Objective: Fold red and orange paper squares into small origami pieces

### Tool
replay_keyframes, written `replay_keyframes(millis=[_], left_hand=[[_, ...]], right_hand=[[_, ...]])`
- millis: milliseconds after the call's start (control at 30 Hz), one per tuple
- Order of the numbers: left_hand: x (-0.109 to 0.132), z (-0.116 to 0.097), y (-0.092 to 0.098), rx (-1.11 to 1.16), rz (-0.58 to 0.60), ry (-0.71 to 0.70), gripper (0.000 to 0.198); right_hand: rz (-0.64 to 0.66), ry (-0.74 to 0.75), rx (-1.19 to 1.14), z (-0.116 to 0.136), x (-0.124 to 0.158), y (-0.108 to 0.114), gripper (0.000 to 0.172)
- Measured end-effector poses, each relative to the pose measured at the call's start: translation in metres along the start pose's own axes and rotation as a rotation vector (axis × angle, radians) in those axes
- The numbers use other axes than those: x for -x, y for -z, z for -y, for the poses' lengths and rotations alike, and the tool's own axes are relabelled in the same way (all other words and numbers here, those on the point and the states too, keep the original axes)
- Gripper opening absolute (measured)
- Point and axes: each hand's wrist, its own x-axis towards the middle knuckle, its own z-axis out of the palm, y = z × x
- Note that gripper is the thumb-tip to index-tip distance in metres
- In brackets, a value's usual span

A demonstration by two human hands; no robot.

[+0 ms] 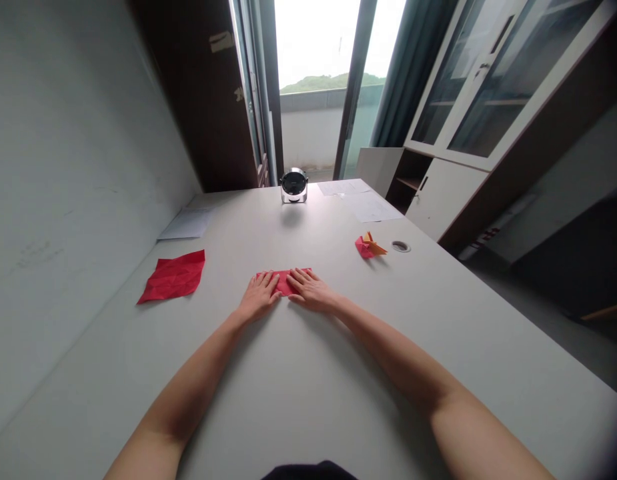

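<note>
A folded red paper (pixel 283 281) lies flat on the grey table (pixel 308 373), straight ahead of me. My left hand (pixel 259 295) rests on its left part with fingers stretched out flat. My right hand (pixel 309 289) presses on its right part, fingers also spread and flat. The two hands almost touch over the paper, and most of it is hidden under them. A creased red sheet (pixel 174 276) lies unfolded to the left. Off to the right sits a small folded red and orange paper figure (pixel 368 246).
A small black and silver round device (pixel 293 185) stands at the table's far end. White sheets lie at the far left (pixel 187 223) and far right (pixel 368 205). A cable hole (pixel 401 246) is near the right edge. A wall runs along the left; cabinets stand at the right.
</note>
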Motion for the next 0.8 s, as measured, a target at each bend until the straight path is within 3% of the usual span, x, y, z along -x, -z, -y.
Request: replay_keyframes(millis=[333,467,600,800], left_hand=[[0.001,0.004,0.003,0.009,-0.084,0.173,0.060],[0.000,0.005,0.000,-0.011,-0.022,0.134,0.063],[-0.001,0.002,-0.003,-0.021,-0.012,0.116,0.063],[-0.001,-0.001,0.000,-0.001,-0.027,0.130,0.063]], right_hand=[[-0.014,-0.160,0.033,-0.003,0.001,0.004,0.077],[-0.056,-0.083,0.058,0.003,0.001,0.004,0.072],[-0.001,0.018,-0.007,0.010,-0.004,0.000,0.069],[0.013,-0.103,0.003,-0.003,-0.005,0.000,0.071]])
